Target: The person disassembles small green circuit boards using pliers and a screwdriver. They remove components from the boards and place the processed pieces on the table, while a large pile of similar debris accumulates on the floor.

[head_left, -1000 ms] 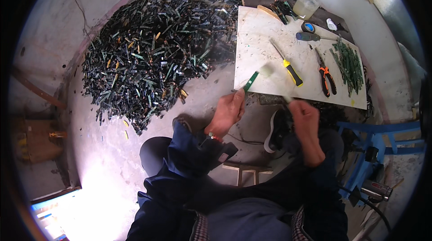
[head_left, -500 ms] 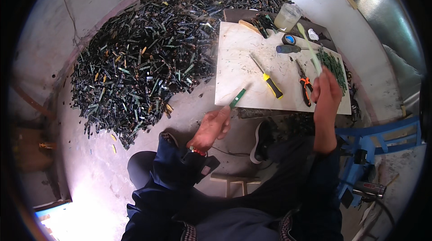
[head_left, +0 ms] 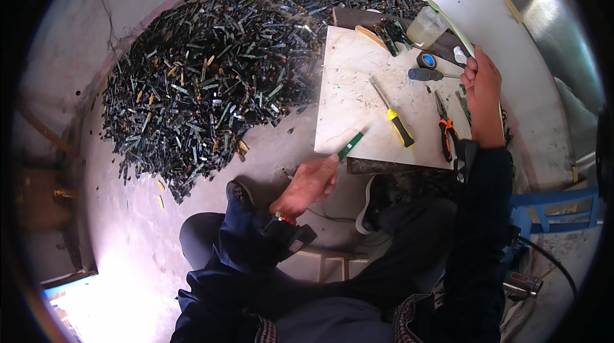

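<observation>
My left hand (head_left: 311, 184) pinches a narrow green circuit board strip (head_left: 351, 144) above the near left edge of a white board (head_left: 348, 100). Raised over the board's far right, my right hand (head_left: 484, 80) grips a slim pale green toothbrush (head_left: 455, 28) by its handle. The brush's far end is by the rim of a clear jar (head_left: 423, 31) of cloudy liquid; whether they touch, I cannot tell. Between my hands lie a screwdriver (head_left: 400, 128) with a yellow and black handle and orange-and-black pliers (head_left: 447, 137). My right forearm hides most of the green strips (head_left: 463, 101).
Beyond the board's left side a large heap of dark strips (head_left: 204, 80) covers the floor. Near the jar are a tape roll (head_left: 426, 60), another screwdriver (head_left: 422, 75) and several dark strips (head_left: 387, 37). A blue chair (head_left: 555, 201) stands at the right, beside a metal-nozzled tool (head_left: 523, 284).
My right hand has moved up and to the right, bringing the toothbrush's end from above the board to the jar. My left hand has shifted slightly right, still with the circuit board strip.
</observation>
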The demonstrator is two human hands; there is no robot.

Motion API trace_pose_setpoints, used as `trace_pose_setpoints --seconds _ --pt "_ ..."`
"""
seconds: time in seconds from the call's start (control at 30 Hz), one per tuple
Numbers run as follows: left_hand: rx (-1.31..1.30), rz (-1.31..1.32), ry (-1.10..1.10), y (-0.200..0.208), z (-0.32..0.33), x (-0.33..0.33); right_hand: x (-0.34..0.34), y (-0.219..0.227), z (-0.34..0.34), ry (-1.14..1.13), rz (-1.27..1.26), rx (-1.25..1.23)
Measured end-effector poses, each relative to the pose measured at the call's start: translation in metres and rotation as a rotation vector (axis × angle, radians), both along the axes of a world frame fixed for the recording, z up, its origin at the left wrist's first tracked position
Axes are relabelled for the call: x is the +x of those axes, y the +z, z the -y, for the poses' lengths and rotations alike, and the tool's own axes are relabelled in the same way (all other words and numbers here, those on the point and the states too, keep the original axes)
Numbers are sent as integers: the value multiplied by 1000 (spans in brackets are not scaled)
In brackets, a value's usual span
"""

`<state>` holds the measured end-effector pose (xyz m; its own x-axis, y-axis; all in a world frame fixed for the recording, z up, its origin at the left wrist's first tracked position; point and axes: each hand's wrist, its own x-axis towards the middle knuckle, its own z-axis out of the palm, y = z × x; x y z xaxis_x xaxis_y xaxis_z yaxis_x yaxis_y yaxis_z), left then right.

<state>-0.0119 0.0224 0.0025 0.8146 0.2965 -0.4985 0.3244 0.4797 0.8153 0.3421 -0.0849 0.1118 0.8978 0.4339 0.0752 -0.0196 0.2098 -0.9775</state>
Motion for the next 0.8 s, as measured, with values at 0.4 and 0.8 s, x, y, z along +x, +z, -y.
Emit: trace_pose_setpoints --seconds 0.4,0.8 --pt "169 -6 67 -8 -1 -2 -168 -53 85 260 -192 -323" --pt "128 34 108 -10 4 4 -205 -91 89 231 -201 -445"
